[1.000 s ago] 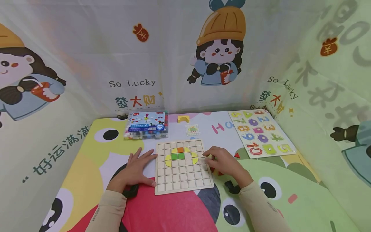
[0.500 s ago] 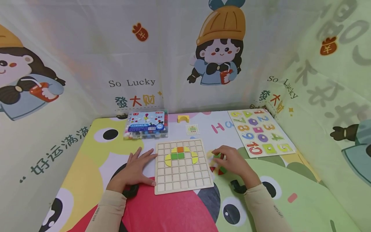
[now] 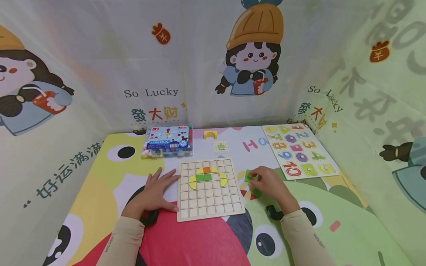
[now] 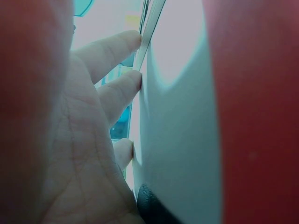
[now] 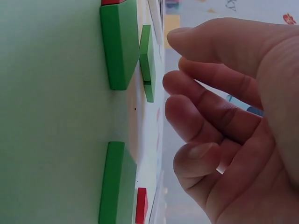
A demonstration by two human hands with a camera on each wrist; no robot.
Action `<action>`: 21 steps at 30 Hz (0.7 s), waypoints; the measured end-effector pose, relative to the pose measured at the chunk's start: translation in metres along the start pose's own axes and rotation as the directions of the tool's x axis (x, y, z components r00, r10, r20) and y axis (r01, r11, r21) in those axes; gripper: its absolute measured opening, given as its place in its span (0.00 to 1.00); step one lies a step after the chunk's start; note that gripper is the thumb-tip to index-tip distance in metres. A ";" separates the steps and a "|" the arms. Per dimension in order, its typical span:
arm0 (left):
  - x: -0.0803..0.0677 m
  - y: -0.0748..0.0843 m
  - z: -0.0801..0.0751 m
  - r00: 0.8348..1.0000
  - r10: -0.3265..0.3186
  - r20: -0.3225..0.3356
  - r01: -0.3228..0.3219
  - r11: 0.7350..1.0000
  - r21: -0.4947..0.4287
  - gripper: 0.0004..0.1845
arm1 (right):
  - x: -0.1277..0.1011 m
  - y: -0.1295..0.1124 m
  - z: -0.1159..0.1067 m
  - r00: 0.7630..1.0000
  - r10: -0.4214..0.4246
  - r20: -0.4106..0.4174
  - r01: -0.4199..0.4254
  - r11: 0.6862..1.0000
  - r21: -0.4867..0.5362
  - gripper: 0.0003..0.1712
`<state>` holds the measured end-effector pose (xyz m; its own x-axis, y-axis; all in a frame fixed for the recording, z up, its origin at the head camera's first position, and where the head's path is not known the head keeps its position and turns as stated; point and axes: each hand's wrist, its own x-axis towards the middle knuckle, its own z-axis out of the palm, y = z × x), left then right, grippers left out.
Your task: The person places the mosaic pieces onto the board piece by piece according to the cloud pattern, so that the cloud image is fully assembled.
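right hand (image 3: 271, 183) now farther right on cartoon tabletop (image 3: 332, 207), printed curtain (image 3: 100, 74) behind

two hands (image 3: 154, 192), one grid board (image 3: 209, 212), one number puzzle (image 3: 299, 151), one bead box (image 3: 168, 142)

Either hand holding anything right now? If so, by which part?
Nothing is held. The right hand hovers with curled fingers beside the green tiles, not touching. The left hand rests flat against the grid board.
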<state>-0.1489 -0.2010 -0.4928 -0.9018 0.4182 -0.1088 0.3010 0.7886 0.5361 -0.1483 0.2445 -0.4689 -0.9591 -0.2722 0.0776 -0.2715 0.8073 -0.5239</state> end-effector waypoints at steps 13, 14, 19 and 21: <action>0.000 0.001 0.000 1.000 -0.006 0.003 0.006 1.000 0.004 0.63 | 0.003 0.002 0.006 1.000 0.019 0.011 -0.018 0.998 -0.056 0.13; 0.000 0.001 0.000 1.000 -0.007 0.004 0.007 1.000 0.005 0.63 | 0.003 0.002 0.006 1.000 0.011 0.011 -0.010 0.998 -0.060 0.13; -0.001 0.003 -0.001 1.000 -0.010 0.004 0.010 1.000 0.002 0.63 | 0.004 0.001 0.007 1.000 -0.022 0.012 0.023 0.995 -0.095 0.14; -0.001 0.004 -0.002 1.000 -0.010 0.003 0.010 1.000 0.002 0.63 | 0.004 0.001 0.008 0.999 -0.026 0.022 0.028 0.994 -0.102 0.14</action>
<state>-0.1473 -0.1989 -0.4891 -0.9039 0.4114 -0.1171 0.2922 0.7937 0.5335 -0.1513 0.2399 -0.4755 -0.9498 -0.3043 0.0729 -0.3050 0.8484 -0.4327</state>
